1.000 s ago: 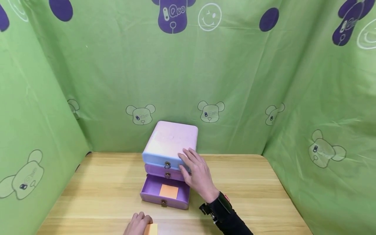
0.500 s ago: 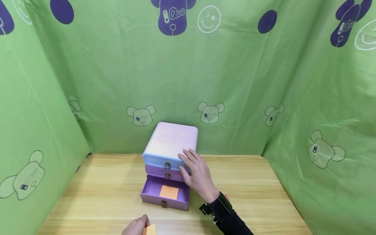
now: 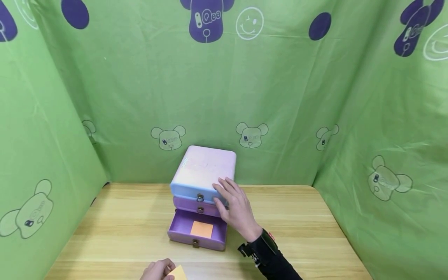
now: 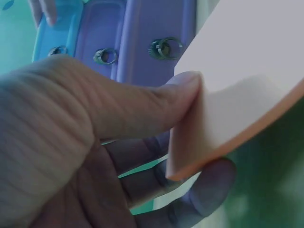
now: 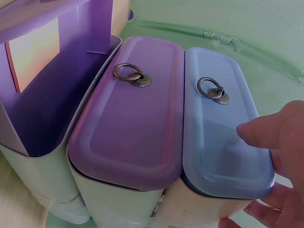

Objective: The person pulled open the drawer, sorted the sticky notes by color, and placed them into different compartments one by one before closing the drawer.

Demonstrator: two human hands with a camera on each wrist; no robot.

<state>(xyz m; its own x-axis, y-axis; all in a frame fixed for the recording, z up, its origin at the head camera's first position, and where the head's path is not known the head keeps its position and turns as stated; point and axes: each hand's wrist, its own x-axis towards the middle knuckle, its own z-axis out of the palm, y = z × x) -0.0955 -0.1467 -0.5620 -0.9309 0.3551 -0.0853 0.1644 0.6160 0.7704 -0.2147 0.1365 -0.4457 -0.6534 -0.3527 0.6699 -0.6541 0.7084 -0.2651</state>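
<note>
My left hand (image 3: 157, 270) pinches a pad of orange sticky notes (image 3: 179, 273) between thumb and fingers at the bottom of the head view. In the left wrist view the pad (image 4: 247, 90) shows a pale face and an orange edge, slightly bent. The small drawer cabinet (image 3: 206, 165) has a pinkish top, a blue top drawer (image 5: 223, 137) and a purple middle drawer (image 5: 135, 128). Its purple bottom drawer (image 3: 196, 241) is pulled out, with an orange sticky-note pad (image 3: 202, 229) inside. My right hand (image 3: 238, 210) rests on the cabinet's front right corner, thumb against the blue front, fingers extended.
The cabinet stands near the back of a wooden table (image 3: 297, 233). Green patterned cloth (image 3: 280, 77) hangs behind and on both sides. Each drawer front has a metal ring pull (image 3: 200, 197).
My left hand has shifted slightly left and turned, tilting the sticky-note pad. The right hand and the cabinet have stayed in place.
</note>
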